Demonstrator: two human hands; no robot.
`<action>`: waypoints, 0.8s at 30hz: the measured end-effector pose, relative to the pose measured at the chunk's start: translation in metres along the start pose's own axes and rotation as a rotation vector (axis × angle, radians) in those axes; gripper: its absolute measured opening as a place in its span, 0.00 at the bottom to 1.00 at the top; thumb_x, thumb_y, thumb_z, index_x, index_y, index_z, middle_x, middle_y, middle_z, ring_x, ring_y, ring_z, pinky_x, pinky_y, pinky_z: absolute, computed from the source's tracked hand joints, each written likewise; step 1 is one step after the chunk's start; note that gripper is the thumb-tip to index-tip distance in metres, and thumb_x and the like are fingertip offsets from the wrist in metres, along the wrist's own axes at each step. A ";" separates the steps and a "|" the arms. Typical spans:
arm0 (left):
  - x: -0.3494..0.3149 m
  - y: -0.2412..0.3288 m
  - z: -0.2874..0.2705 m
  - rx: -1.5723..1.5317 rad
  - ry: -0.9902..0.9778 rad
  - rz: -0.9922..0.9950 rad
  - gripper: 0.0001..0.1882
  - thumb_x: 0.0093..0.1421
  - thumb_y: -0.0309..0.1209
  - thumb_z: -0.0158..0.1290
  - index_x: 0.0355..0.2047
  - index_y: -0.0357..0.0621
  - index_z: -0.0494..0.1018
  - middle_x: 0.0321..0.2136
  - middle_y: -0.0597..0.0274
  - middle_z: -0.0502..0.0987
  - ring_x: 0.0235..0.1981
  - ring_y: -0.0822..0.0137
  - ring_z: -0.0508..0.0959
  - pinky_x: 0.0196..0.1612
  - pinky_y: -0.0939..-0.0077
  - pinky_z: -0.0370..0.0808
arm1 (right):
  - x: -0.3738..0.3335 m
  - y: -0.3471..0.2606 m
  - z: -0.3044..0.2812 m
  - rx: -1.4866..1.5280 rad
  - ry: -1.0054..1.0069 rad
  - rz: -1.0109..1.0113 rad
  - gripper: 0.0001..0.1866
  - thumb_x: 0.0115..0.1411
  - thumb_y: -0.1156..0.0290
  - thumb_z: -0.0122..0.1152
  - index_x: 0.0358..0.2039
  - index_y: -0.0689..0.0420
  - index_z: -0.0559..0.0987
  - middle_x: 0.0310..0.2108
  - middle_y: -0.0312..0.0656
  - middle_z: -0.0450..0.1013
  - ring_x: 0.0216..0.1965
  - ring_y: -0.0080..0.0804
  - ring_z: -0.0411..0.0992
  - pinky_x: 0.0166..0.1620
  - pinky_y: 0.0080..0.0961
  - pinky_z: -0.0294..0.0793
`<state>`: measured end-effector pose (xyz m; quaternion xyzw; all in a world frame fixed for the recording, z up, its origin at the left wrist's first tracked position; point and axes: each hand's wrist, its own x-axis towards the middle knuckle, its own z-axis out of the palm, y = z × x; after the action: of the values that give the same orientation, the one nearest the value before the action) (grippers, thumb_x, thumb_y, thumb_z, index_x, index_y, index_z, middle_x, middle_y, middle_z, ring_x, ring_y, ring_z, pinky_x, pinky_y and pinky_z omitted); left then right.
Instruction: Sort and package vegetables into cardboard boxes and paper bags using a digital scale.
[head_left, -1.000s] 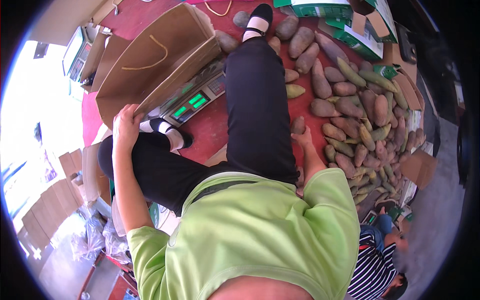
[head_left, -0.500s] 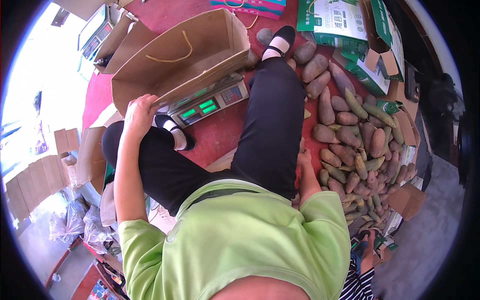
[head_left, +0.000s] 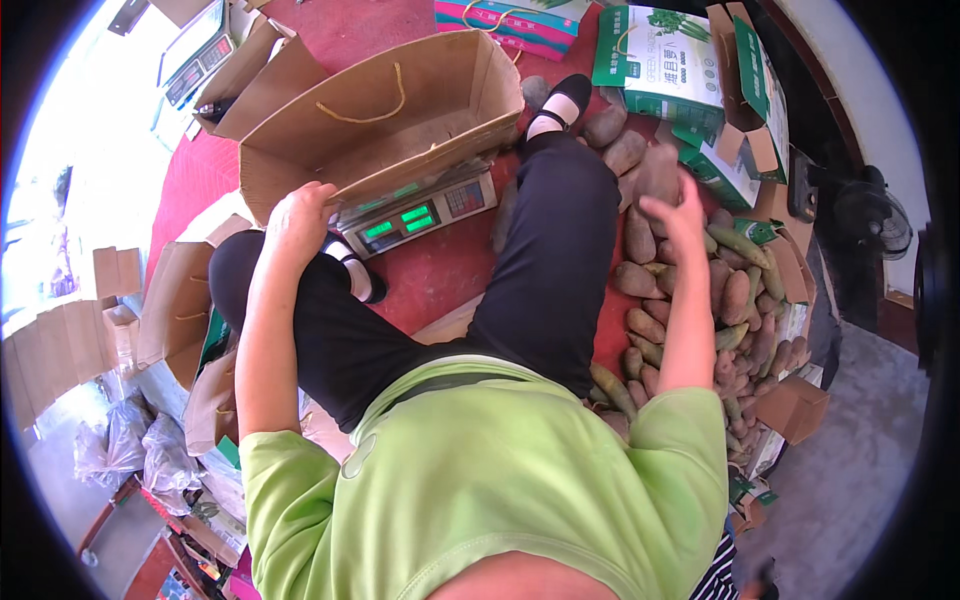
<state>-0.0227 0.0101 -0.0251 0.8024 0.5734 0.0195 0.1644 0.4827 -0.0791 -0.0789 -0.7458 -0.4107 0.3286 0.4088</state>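
Observation:
My left hand is closed on the near rim of an open brown paperboard bag with a yellow cord handle. This bag rests tilted on a digital scale with lit green displays. To the right, my right hand has its thumb and fingers around a thick reddish-brown radish, held above the heap and slightly blurred. Below and around that hand lies a large heap of radishes, some reddish-brown, some green, on a red floor covering.
Green and white cartons stand beyond the heap, with an open flap carton beside them. A pink and blue box lies at the far side. More brown cartons and plastic bags are at left. A striped sleeve shows behind me.
My right hand has come up and forward from beside my right thigh to over the heap, now with a radish in it. My left hand stays on the bag's rim.

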 end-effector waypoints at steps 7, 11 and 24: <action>-0.003 -0.003 -0.001 -0.033 -0.010 0.000 0.13 0.50 0.23 0.53 0.38 0.36 0.74 0.35 0.47 0.75 0.40 0.46 0.74 0.43 0.59 0.71 | 0.031 -0.175 0.064 -0.080 -0.283 -0.516 0.40 0.36 0.71 0.71 0.54 0.57 0.67 0.50 0.43 0.69 0.49 0.34 0.69 0.53 0.29 0.67; -0.003 -0.007 0.005 -0.011 0.028 0.033 0.11 0.52 0.26 0.53 0.37 0.42 0.75 0.34 0.51 0.75 0.39 0.49 0.75 0.43 0.60 0.72 | 0.039 -0.220 0.126 -0.319 -0.408 -0.789 0.40 0.36 0.70 0.70 0.54 0.54 0.68 0.48 0.45 0.69 0.51 0.38 0.68 0.55 0.28 0.65; 0.002 -0.005 0.001 -0.013 -0.056 -0.002 0.10 0.53 0.26 0.52 0.37 0.42 0.75 0.35 0.52 0.74 0.40 0.49 0.74 0.44 0.60 0.71 | 0.038 -0.210 0.261 -1.066 -0.759 -0.524 0.42 0.38 0.67 0.73 0.57 0.42 0.66 0.53 0.40 0.67 0.55 0.44 0.64 0.52 0.39 0.70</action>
<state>-0.0264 0.0133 -0.0276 0.8009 0.5692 0.0005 0.1859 0.2120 0.1120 -0.0180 -0.5548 -0.7961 0.2106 -0.1183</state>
